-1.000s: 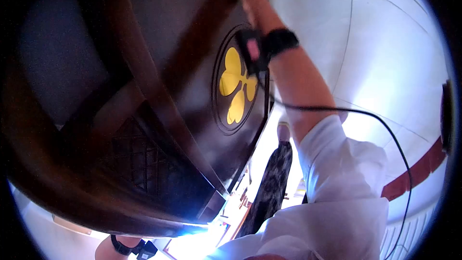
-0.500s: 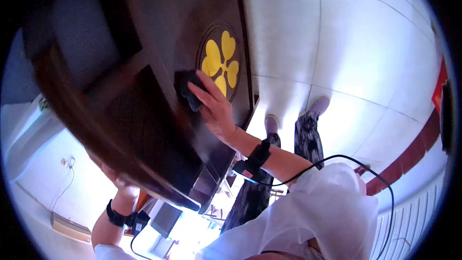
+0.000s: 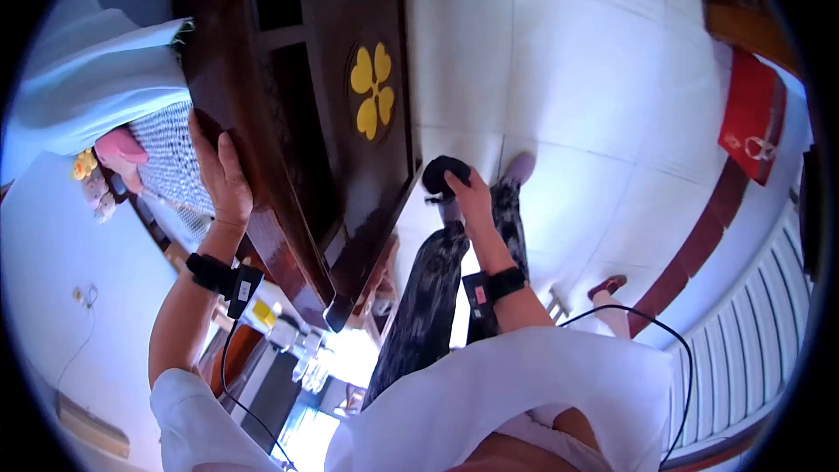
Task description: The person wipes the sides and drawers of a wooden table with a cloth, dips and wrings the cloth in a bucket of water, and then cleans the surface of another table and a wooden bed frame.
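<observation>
My right hand [image 3: 474,205] grips a bunched black cloth [image 3: 444,175] over the floor, apart from the furniture and to the right of it. To the left stands a dark wooden bed end [image 3: 350,192], its panel bearing a yellow four-leaf clover [image 3: 374,105]. On the thick top rail [image 3: 220,70] of that bed end lies my left hand [image 3: 225,188], fingers stretched out, holding nothing. Both wrists carry black straps with small boxes and cables.
Checked bedding [image 3: 170,149] and a pink item [image 3: 121,149] lie beyond the rail. Pale floor tiles [image 3: 577,79] stretch to the right, with a red bag [image 3: 750,118] near the wall and a white ribbed panel [image 3: 730,297]. Another person's red shoe [image 3: 607,286] shows low at right.
My right hand has come off the clover panel with the black cloth and moved right and down over the floor. My left hand has moved up along the rail; the view has shifted.
</observation>
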Motion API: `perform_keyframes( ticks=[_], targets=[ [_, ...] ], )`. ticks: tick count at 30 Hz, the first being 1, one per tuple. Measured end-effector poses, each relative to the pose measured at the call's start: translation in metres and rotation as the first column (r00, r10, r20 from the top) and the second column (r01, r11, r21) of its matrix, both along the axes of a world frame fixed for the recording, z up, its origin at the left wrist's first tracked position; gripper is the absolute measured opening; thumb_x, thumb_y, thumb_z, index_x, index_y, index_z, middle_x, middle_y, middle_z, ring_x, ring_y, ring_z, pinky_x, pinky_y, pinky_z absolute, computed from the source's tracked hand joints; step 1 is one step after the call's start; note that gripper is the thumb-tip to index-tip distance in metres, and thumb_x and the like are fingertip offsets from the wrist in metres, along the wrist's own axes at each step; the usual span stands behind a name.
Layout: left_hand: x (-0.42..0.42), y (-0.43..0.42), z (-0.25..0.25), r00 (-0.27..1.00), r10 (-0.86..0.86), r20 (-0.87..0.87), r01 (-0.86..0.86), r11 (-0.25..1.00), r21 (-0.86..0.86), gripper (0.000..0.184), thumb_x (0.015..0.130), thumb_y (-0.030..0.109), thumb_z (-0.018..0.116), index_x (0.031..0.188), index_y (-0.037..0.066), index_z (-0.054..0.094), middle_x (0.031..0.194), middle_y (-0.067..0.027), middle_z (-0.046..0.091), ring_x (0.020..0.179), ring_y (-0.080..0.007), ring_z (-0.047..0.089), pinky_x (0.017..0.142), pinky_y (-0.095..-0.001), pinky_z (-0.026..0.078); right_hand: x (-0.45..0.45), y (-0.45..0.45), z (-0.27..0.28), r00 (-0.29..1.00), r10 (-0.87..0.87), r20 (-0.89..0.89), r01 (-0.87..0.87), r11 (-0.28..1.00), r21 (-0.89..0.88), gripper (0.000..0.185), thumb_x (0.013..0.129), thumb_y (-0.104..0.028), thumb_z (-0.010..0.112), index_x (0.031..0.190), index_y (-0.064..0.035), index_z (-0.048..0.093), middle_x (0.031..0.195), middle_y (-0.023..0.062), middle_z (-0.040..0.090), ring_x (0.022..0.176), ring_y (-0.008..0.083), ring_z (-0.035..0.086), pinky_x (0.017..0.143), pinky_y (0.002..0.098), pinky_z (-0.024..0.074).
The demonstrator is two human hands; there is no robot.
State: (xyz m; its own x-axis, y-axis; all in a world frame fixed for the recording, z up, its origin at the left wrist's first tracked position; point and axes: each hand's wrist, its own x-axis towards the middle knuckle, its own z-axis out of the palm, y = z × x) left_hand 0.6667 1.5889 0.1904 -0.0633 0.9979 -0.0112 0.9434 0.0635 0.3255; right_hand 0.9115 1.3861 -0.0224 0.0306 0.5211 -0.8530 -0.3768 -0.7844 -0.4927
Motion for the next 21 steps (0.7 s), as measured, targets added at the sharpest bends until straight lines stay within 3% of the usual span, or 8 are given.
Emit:
perform_keyframes(
  ticks=[2, 4, 6, 8, 12, 16, 19, 21],
  targets=[
    [0.006, -0.009, 0.0, 0.999, 0.042, -0.03, -0.044, 0.998, -0.044, 0.062, 0.095, 0.042, 0.031, 0.142, 0.005, 0.02, 0.144, -0.0208, 0.028, 0.131, -0.0364, 0.031, 0.108, -0.0377, 0.023, 0.018, 0.006, 0.033, 0.989, -0.081, -0.122, 0.082, 0.997, 0.003, 0.021, 0.087, -0.014, 0.058, 0.104, -0.0012, 0.061, 0.09, 0.0047, 0.065, 0.079, 0.013, 0.059, 0.074, 0.0256, 0.0457],
    [0.012, -0.013, 0.004, 1.0, 0.016, -0.003, -0.016, 1.0, -0.026, 0.06, 0.095, 0.039, 0.034, 0.142, 0.004, 0.02, 0.143, -0.0219, 0.029, 0.129, -0.0379, 0.033, 0.107, -0.0384, 0.026, 0.027, 0.001, 0.056, 0.768, -0.387, -0.511, 0.349, 0.921, -0.174, 0.027, 0.088, -0.012, 0.057, 0.112, -0.0011, 0.057, 0.099, 0.0035, 0.064, 0.088, 0.0116, 0.058, 0.08, 0.0253, 0.0451],
    [0.011, -0.02, 0.0, 0.998, 0.008, -0.062, -0.009, 1.0, -0.013, 0.059, 0.095, 0.037, 0.036, 0.141, 0.003, 0.021, 0.142, -0.0223, 0.031, 0.129, -0.0376, 0.034, 0.106, -0.0388, 0.028, 0.026, -0.03, 0.056, 0.999, -0.02, -0.031, 0.021, 0.999, 0.04, 0.025, 0.086, -0.01, 0.059, 0.11, -0.0027, 0.059, 0.095, 0.002, 0.062, 0.087, 0.0106, 0.055, 0.08, 0.0242, 0.0425],
    [0.013, -0.02, -0.007, 0.999, 0.01, -0.036, -0.01, 1.0, 0.013, 0.061, 0.094, 0.039, 0.038, 0.14, 0.002, 0.023, 0.14, -0.0222, 0.034, 0.126, -0.0377, 0.037, 0.104, -0.0393, 0.031, 0.028, -0.042, 0.081, 0.998, -0.059, 0.035, 0.059, 0.998, 0.001, 0.025, 0.085, -0.01, 0.06, 0.109, -0.0049, 0.06, 0.091, 0.0004, 0.06, 0.085, 0.0093, 0.054, 0.079, 0.0222, 0.0408],
    [0.01, -0.015, -0.006, 0.994, -0.022, -0.103, 0.032, 0.995, 0.095, 0.066, 0.093, 0.047, 0.038, 0.139, 0.002, 0.025, 0.133, -0.0251, 0.04, 0.118, -0.0422, 0.043, 0.096, -0.0447, 0.038, 0.03, -0.06, 0.14, 0.807, -0.439, -0.395, 0.418, 0.897, -0.143, 0.027, 0.086, -0.019, 0.061, 0.11, -0.0079, 0.055, 0.092, 0.0023, 0.061, 0.08, 0.0112, 0.059, 0.067, 0.0235, 0.0453],
    [0.013, -0.002, 0.014, 0.986, 0.038, -0.162, -0.073, 0.974, -0.217, 0.074, 0.09, 0.058, 0.031, 0.142, 0.006, 0.019, 0.133, -0.0228, 0.041, 0.115, -0.042, 0.046, 0.094, -0.048, 0.039, 0.038, -0.073, 0.193, 0.827, -0.394, -0.4, 0.403, 0.913, -0.067, 0.031, 0.085, -0.011, 0.055, 0.114, -0.0045, 0.048, 0.102, 0.0088, 0.059, 0.092, 0.021, 0.061, 0.08, 0.0341, 0.0508],
    [0.011, -0.003, 0.031, 0.961, -0.088, -0.262, 0.031, 0.976, -0.213, 0.066, 0.089, 0.05, 0.041, 0.137, 0.006, 0.032, 0.132, -0.0203, 0.043, 0.115, -0.0397, 0.048, 0.094, -0.0459, 0.04, 0.039, -0.083, 0.216, 0.808, -0.371, -0.457, 0.399, 0.916, -0.039, 0.031, 0.084, -0.009, 0.052, 0.115, -0.004, 0.046, 0.103, 0.0106, 0.059, 0.094, 0.0238, 0.061, 0.084, 0.0378, 0.0503],
    [0.023, -0.036, 0.034, 0.9, -0.308, -0.308, 0.344, 0.937, 0.066, 0.055, 0.087, 0.04, 0.051, 0.129, 0.005, 0.044, 0.133, -0.0181, 0.043, 0.117, -0.0368, 0.047, 0.096, -0.044, 0.04, 0.036, -0.095, 0.224, 0.778, -0.371, -0.507, 0.397, 0.916, -0.061, 0.032, 0.085, -0.011, 0.052, 0.115, -0.0046, 0.047, 0.103, 0.0109, 0.06, 0.095, 0.025, 0.061, 0.085, 0.0382, 0.0504]
  ],
)
